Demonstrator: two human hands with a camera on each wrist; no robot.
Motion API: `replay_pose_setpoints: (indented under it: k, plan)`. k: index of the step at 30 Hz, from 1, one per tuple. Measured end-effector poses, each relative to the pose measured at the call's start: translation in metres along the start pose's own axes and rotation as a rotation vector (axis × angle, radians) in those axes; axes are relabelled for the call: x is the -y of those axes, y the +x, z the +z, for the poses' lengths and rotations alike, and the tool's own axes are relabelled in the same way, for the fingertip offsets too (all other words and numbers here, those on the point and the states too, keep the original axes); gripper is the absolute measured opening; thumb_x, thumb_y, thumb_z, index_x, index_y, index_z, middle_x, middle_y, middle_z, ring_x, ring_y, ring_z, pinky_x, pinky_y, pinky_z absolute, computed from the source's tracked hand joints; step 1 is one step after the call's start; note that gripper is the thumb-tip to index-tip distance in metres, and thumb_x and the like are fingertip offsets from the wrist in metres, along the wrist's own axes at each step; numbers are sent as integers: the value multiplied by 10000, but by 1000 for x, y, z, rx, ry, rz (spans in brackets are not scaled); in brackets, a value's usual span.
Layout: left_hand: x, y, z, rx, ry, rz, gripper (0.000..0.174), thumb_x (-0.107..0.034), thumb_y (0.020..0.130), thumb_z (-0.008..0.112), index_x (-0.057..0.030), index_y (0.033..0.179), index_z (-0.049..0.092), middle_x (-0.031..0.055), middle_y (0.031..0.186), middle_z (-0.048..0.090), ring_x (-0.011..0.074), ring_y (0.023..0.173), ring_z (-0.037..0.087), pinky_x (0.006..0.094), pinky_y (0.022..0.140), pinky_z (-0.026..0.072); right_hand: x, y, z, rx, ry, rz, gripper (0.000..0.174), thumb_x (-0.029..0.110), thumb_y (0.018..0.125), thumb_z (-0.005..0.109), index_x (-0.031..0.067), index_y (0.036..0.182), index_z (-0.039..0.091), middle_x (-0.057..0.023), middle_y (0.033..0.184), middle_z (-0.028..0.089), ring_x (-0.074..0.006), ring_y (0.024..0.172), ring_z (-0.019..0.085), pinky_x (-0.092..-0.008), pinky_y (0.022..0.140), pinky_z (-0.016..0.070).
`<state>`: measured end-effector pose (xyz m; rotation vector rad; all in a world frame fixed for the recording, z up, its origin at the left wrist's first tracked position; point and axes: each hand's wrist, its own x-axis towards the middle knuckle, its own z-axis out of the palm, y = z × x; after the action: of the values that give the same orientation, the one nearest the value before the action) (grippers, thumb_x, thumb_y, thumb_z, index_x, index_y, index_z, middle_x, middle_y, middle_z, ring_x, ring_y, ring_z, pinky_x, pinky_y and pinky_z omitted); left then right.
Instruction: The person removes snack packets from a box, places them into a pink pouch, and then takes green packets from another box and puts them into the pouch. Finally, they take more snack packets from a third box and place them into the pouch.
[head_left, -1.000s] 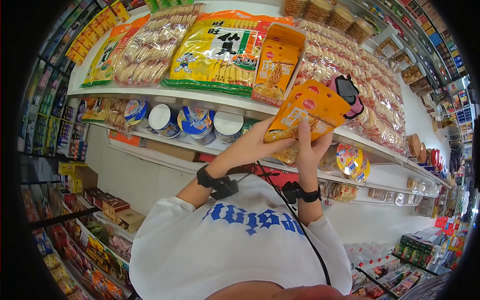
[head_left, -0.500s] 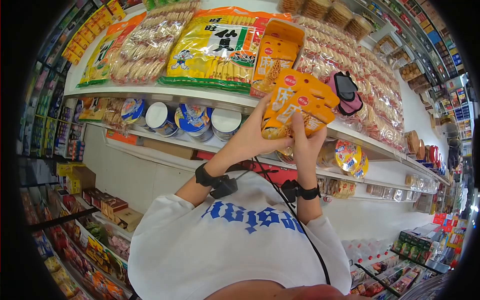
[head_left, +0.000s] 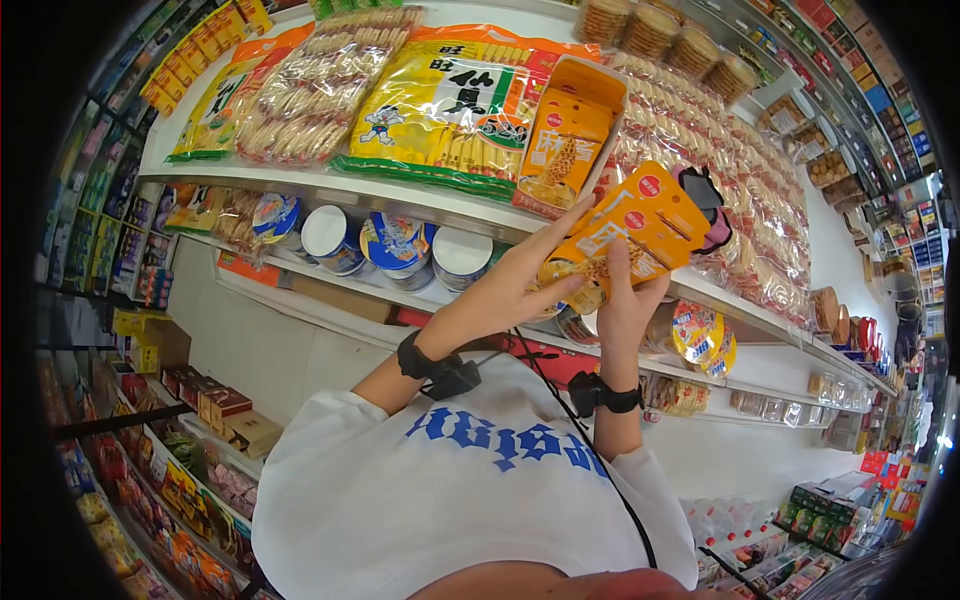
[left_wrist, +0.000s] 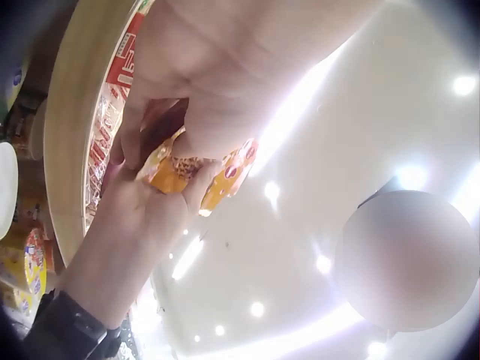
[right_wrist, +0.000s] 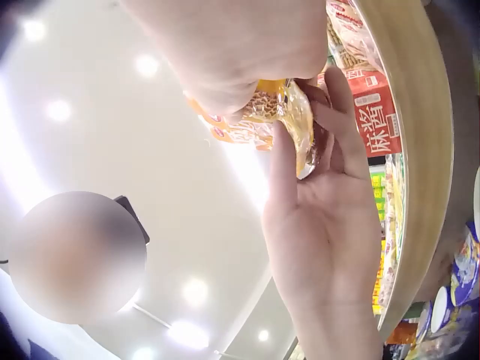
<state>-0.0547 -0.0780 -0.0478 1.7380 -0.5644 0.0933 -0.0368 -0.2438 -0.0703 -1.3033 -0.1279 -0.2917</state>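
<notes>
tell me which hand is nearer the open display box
Left hand, just below the display box in the head view; the right hand, lower and farther right.

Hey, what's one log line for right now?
left hand: holds orange packets | right hand: grips same packets | open box: on shelf, similar packets inside

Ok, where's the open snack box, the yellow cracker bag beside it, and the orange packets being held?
Snack box (right_wrist: 377,117): right wrist view, red printed side.
Yellow cracker bag (head_left: 465,108): head view, printed front.
Orange packets (head_left: 657,238): head view, front packet's face.
</notes>
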Motion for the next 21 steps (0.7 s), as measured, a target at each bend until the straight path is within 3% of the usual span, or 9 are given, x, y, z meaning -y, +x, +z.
replay_pose_setpoints:
  k: [3,6,9,10,13,17,18,21]
  plan:
    - [3,-1,6,-124,65,-40,829,-114,923,715,-46,1605,250,223,1558,411,323,1435,421,417,1175,327,9,12,13,-6,16,-30,392,54,929,746,-16,1259,546,-104,1202,664,-145,1096,637,-300,940,521]
    - [3,14,-15,-188,338,75,787,-86,875,745,-45,1558,356,215,1462,493,352,1315,519,404,1105,412,15,26,22,54,-19,-98,367,18,901,757,-3,1223,580,-123,1193,686,-182,1080,665,-317,931,534]
    - [10,37,-33,-383,519,281,768,-40,815,749,-18,1502,407,228,1271,567,379,1173,552,421,1026,454,-8,63,28,275,-234,-602,378,-11,870,768,24,1208,603,-148,1171,711,-235,1051,698,-336,901,552]
    - [13,44,-37,-387,503,252,812,-15,784,751,0,1506,379,233,1265,571,403,1189,545,435,1023,460,-2,74,41,291,-244,-742,362,27,858,784,20,1179,618,-174,1111,732,-266,1002,728,-347,864,565]
    - [30,58,-41,-487,424,117,803,-33,789,755,28,1488,365,251,1243,572,426,1184,543,454,999,468,-8,83,52,258,-399,-378,362,89,865,798,-8,1160,611,-184,1035,744,-261,975,741,-344,842,568]
    - [55,63,-48,-457,450,133,696,-38,804,743,55,1404,402,280,1217,560,467,1153,535,482,971,474,3,88,54,327,-548,-364,404,161,851,824,-6,1154,617,-200,1026,737,-288,960,742,-356,825,566]
    - [52,61,-46,-486,484,105,656,-28,809,727,58,1380,417,268,1227,561,460,1174,527,481,977,471,2,94,52,311,-736,-644,412,182,843,834,-19,1136,625,-205,1087,718,-303,1004,733,-359,837,563]
    - [43,59,-47,-441,578,161,680,-25,802,725,77,1393,406,272,1251,549,450,1239,488,478,1023,446,4,97,45,379,-631,-376,529,176,842,838,-29,1245,562,-206,1145,690,-291,1083,702,-367,869,558]
